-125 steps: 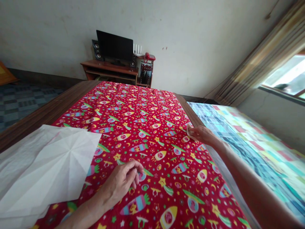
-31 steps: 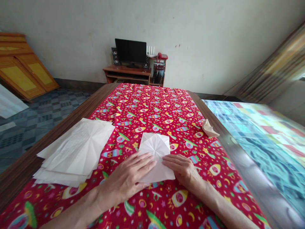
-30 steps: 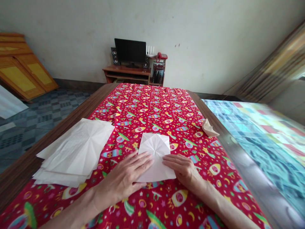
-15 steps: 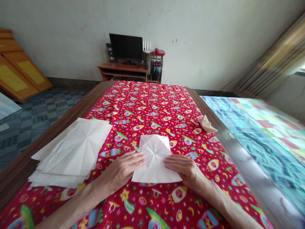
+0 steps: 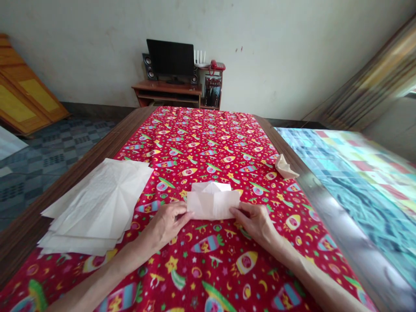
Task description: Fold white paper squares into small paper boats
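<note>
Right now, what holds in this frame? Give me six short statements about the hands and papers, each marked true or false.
1. The left hand and the right hand are both at the white sheet. True.
2. The white sheet lies fully opened out. False: it is folded over.
3. The paper stack lies on the left hand's side. True.
4. The right hand rests on the paper stack. False: it is at the white sheet's right end.
5. Bare wood lies directly under the white sheet. False: a red patterned cloth does.
6. The small folded paper shape sits apart from both hands. True.
</note>
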The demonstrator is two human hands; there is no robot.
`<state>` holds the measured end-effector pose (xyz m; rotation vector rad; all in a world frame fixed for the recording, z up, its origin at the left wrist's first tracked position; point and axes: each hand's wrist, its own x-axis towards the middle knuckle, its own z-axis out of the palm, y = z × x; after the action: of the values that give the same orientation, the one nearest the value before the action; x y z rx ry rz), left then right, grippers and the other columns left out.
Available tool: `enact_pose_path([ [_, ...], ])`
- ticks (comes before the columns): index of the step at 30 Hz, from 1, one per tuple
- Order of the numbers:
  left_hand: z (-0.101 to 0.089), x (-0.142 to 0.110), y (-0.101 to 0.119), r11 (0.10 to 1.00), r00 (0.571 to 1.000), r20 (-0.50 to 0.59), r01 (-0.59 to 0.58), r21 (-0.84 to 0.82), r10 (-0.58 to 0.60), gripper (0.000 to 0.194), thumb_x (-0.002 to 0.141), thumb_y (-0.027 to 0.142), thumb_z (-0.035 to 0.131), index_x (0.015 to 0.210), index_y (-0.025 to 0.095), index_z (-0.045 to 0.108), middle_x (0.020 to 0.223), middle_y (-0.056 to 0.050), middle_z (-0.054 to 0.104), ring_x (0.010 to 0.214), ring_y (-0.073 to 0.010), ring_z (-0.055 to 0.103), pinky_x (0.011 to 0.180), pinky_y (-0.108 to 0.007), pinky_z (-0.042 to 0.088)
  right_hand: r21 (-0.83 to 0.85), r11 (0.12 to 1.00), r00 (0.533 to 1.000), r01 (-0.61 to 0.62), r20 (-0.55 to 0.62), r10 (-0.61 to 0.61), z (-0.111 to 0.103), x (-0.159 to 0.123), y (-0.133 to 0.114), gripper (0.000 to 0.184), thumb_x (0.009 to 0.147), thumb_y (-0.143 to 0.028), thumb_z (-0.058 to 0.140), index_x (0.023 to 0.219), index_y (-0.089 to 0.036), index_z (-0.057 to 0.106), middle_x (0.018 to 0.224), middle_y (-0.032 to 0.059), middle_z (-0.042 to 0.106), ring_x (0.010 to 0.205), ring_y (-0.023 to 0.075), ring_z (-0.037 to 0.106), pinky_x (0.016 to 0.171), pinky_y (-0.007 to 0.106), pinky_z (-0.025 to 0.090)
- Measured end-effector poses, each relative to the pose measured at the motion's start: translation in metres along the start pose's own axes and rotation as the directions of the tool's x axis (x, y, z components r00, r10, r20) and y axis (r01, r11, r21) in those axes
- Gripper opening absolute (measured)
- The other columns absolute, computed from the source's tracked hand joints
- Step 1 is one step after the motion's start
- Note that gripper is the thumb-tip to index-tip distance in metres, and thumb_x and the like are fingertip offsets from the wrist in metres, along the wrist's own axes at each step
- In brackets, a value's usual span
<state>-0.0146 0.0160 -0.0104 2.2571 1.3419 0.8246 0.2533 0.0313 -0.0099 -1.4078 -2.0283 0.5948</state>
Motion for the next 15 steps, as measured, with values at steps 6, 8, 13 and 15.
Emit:
enact_pose_path([
  [6, -0.001, 0.014, 0.001, 0.962, 0.977, 0.053, 0.195, 0.193, -0.208, 0.034, 0.092, 0.031, 0.045, 0.064, 0.017, 0.059, 0.063, -0.002, 0.061, 0.06, -0.014, 0.056, 0.059, -0.024, 0.037, -0.201, 0.977, 0.997, -0.067, -0.058, 0.057, 0.005, 0.015, -0.009, 0.033, 0.089, -0.037, 0.05, 0.063, -0.018, 0.057, 0.048, -0.0049, 0.046, 0.044, 0.0074, 0.039, 0.049, 0.021, 0.024],
  [8, -0.002, 0.018, 0.006, 0.936, 0.966, 0.065, 0.224, 0.271, -0.251, 0.033, 0.092, 0.031, 0.045, 0.068, 0.017, 0.061, 0.067, -0.002, 0.062, 0.063, -0.0145, 0.059, 0.059, -0.024, 0.035, -0.296, 0.954, 0.999, -0.037, -0.034, 0.029, 0.005, 0.017, -0.009, 0.032, 0.09, -0.036, 0.048, 0.065, -0.019, 0.055, 0.051, -0.0036, 0.05, 0.047, 0.0085, 0.042, 0.05, 0.023, 0.023],
  [13, -0.007, 0.023, 0.02, 0.842, 0.952, 0.085, 0.215, 0.495, -0.294, 0.03, 0.091, 0.035, 0.048, 0.072, 0.02, 0.066, 0.074, -0.003, 0.066, 0.066, -0.017, 0.063, 0.052, -0.026, 0.03, -0.411, 0.912, 1.0, -0.011, 0.004, 0.014, 0.007, 0.019, -0.008, 0.03, 0.092, -0.035, 0.047, 0.068, -0.019, 0.054, 0.057, -0.0017, 0.058, 0.051, 0.01, 0.05, 0.052, 0.024, 0.022],
  [15, -0.007, 0.022, 0.023, 0.811, 0.966, 0.075, 0.165, 0.561, -0.248, 0.03, 0.091, 0.034, 0.048, 0.072, 0.02, 0.066, 0.073, -0.003, 0.066, 0.062, -0.0177, 0.063, 0.05, -0.026, 0.03, -0.433, 0.901, 1.0, -0.005, 0.013, 0.012, 0.007, 0.019, -0.008, 0.03, 0.092, -0.035, 0.047, 0.069, -0.019, 0.055, 0.058, -0.0011, 0.059, 0.051, 0.0104, 0.052, 0.052, 0.025, 0.021],
])
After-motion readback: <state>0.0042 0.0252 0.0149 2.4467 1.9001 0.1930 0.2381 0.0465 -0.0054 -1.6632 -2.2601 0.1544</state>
